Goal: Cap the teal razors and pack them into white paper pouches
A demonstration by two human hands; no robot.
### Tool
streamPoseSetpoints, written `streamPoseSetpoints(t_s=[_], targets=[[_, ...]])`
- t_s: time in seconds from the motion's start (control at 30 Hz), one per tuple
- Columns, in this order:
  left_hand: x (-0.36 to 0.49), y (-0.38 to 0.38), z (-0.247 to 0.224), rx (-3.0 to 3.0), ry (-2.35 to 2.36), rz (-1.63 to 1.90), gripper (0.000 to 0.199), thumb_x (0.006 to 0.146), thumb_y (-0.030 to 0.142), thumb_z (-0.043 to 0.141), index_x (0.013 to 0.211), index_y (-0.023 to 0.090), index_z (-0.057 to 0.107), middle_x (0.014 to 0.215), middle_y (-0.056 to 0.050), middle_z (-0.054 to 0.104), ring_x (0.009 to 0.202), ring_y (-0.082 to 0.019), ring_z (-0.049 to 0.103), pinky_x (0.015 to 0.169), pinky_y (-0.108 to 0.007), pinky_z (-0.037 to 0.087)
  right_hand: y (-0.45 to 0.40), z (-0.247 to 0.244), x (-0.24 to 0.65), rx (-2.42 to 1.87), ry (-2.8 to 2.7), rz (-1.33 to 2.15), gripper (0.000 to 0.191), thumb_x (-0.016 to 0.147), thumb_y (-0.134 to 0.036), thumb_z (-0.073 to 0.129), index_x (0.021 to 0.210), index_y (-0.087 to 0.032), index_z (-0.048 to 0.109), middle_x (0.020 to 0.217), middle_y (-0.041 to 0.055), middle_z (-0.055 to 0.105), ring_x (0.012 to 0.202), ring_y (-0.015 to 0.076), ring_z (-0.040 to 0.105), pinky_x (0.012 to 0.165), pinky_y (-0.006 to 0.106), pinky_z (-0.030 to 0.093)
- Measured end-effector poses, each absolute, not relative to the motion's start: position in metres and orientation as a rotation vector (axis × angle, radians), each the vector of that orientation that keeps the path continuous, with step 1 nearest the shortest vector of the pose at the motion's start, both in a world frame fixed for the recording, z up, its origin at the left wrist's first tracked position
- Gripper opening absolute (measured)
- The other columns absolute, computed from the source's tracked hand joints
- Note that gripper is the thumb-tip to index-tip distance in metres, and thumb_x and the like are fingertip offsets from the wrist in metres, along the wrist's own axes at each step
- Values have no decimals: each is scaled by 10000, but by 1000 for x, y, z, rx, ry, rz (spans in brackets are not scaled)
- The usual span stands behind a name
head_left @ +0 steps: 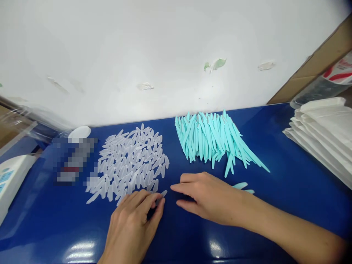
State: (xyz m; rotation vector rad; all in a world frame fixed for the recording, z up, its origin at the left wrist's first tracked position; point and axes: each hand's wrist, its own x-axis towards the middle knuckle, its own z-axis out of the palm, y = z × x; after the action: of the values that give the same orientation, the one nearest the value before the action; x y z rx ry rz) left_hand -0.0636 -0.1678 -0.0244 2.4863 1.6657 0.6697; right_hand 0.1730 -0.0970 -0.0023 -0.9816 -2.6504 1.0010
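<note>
My left hand (134, 216) is at the near edge of a spread pile of small translucent plastic covers (134, 157). Its thumb and index finger pinch one translucent cover (164, 193), whose tip points up to the right. My right hand (203, 196) hovers just right of it, thumb and fingers apart, with nothing visible between them. Beyond that hand lies a heap of slim turquoise razors (209, 137), shaped like eyebrow razors. A few more turquoise razors (240, 185) show behind my right wrist, partly hidden by it.
The blue tabletop (189, 238) meets a white wall (165, 47) with peeling marks. At right are a stack of white sleeves (324, 128), a plastic bottle (321, 91) and cardboard (316, 62). At left sit a round white lid (79, 133) and a white device (13, 179).
</note>
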Motion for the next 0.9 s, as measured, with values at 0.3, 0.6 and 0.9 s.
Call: streamPoseSetpoints(t_s=[0.3, 0.6, 0.9], targets=[[-49, -155, -24, 2703, 1421, 528, 319, 1061, 100, 440, 917, 143, 722, 853, -89, 727, 748, -254, 731, 617, -379, 589, -100, -16, 160, -1047, -2809, 711, 257, 1094, -260, 523, 1098, -194, 771, 1039, 37, 678, 681, 149, 625, 563, 332, 331], [-14, -31, 30, 2253, 1626, 459, 231, 1004, 408, 646, 986, 235, 799, 903, -15, 822, 815, -211, 754, 750, -336, 565, -102, -18, 155, -951, -2823, 553, 234, 1072, -304, 571, 1168, -167, 736, 1051, 57, 700, 801, 209, 677, 564, 351, 353], [24, 25, 5, 2232, 1669, 361, 263, 921, 251, 657, 1122, 152, 795, 936, -93, 832, 909, -287, 773, 872, -410, 582, -98, -15, 158, -798, -2779, 595, 216, 1019, -104, 552, 971, -132, 760, 979, 90, 718, 829, 219, 661, 573, 333, 421]])
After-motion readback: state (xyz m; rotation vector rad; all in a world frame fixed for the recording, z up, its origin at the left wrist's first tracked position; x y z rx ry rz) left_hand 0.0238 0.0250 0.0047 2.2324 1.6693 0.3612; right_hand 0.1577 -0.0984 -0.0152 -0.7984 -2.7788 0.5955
